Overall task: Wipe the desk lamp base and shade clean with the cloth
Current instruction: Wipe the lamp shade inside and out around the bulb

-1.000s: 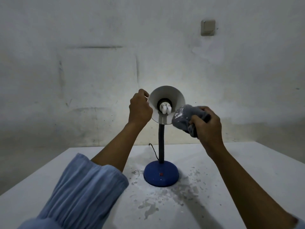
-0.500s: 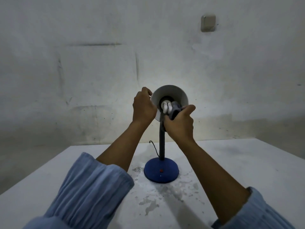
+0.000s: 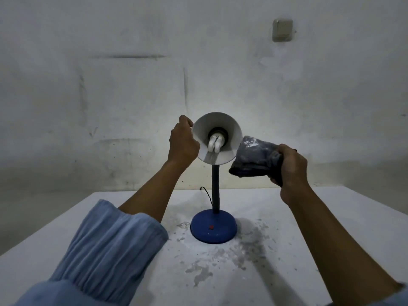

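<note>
Beside the shade (image 3: 229, 138) — left hand (image 3: 182, 142) grips its rim, right hand (image 3: 291, 168) fingers (image 3: 278, 181) clutch the cloth (image 3: 254, 157).

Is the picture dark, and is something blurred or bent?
Head view: dim overall; the shade is brightest, the bulb sharp, the base casts a shadow toward the right, and the sleeve looks stretched by the wide lens.

A desk lamp with a round blue base (image 3: 213, 228) and dark flexible neck (image 3: 216, 186) stands upright between the two forearms, its white cone shade (image 3: 229, 138) tilted toward the camera beside the left hand. A crumpled grey cloth (image 3: 254, 156) smeared with white dust sits bunched in the right hand, touching the shade's right rim.
</note>
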Available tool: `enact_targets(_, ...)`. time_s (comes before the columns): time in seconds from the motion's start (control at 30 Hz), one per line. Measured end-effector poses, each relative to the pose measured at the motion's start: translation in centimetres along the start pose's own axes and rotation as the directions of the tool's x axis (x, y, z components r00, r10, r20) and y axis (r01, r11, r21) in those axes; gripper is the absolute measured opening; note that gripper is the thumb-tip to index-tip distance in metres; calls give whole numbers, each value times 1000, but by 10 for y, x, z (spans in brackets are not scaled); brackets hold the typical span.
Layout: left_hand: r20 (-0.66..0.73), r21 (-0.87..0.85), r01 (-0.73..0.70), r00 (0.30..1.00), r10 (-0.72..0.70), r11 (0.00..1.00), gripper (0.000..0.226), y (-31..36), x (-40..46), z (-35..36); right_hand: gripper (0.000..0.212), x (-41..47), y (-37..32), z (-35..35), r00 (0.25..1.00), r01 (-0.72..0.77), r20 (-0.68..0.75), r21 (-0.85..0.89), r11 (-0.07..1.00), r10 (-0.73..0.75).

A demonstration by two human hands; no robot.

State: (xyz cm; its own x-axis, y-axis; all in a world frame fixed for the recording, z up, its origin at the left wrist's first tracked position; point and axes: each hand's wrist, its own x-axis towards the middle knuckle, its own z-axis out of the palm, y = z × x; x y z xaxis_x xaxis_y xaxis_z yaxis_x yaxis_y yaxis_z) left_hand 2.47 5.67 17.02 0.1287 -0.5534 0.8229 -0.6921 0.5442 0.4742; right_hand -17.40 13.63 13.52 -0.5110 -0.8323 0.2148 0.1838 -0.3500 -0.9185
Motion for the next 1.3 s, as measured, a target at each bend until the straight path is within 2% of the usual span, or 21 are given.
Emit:
enact_targets(0.13, 33, -26, 19, 999, -18, 999, 24, -15, 8, -4, 11, 9, 6, -2, 994, -55, 103, 115, 992, 43)
enact_targets(0.23, 46, -70, 32, 999, -29, 997, 23, -28, 18, -4, 8, 19, 16, 0, 953, -182, 276, 204, 962, 122)
enact_targets(0.37, 61, -163, 66, 997, -57, 984, 21, -48, 31, -1, 32, 27, 31, 7, 890, -314, 415, 257, 914, 189)
enact_targets(0.5, 108, -386, 147, 988, -114, 911, 13, -68, 40, 1, 64, 38, 46, 16, 814, -440, 548, 362, 822, 194)
enact_targets(0.57, 136, -527, 211, 977, -163, 823, 13, -65, 36, -5, 51, 38, 51, 17, 795, -473, 576, 390, 790, 191)
enact_targets(0.63, 161, -569, 277, 961, -226, 774, 27, -58, 33, -7, 37, 41, 54, 16, 792, -480, 583, 416, 772, 179)
enact_targets(0.7, 182, -499, 285, 958, -223, 818, 60, -49, 27, -4, 31, 49, 58, 16, 796, -489, 584, 462, 740, 161)
enact_targets(0.77, 189, -345, 153, 978, -91, 926, 95, -40, 12, 2, 32, 54, 63, 17, 784, -518, 600, 496, 697, 156)
enact_targets(0.83, 178, -208, 0, 983, 39, 978, 117, -36, 0, 8, 46, 59, 65, 20, 773, -533, 619, 512, 674, 141)
enact_targets(0.93, 147, -157, -32, 988, 55, 987, 121, -37, 1, 12, 73, 62, 67, 25, 781, -527, 613, 543, 654, 119)
enact_targets(1.0, 163, -158, -46, 984, 72, 986, 120, -39, 6, 11, 79, 62, 70, 27, 775, -544, 623, 575, 611, 105)
enact_targets(1.1, 201, -202, -68, 973, 109, 977, 115, -46, 13, 8, 67, 64, 80, 29, 808, -532, 575, 622, 574, 127)
enact_targets(1.23, 277, -366, 10, 956, 99, 931, 114, -61, 21, 3, 68, 63, 88, 33, 815, -536, 563, 646, 544, 135)
enact_targets(1.3, 331, -434, 60, 939, 97, 899, 118, -67, 25, 2, 57, 62, 91, 35, 819, -535, 551, 637, 555, 157)
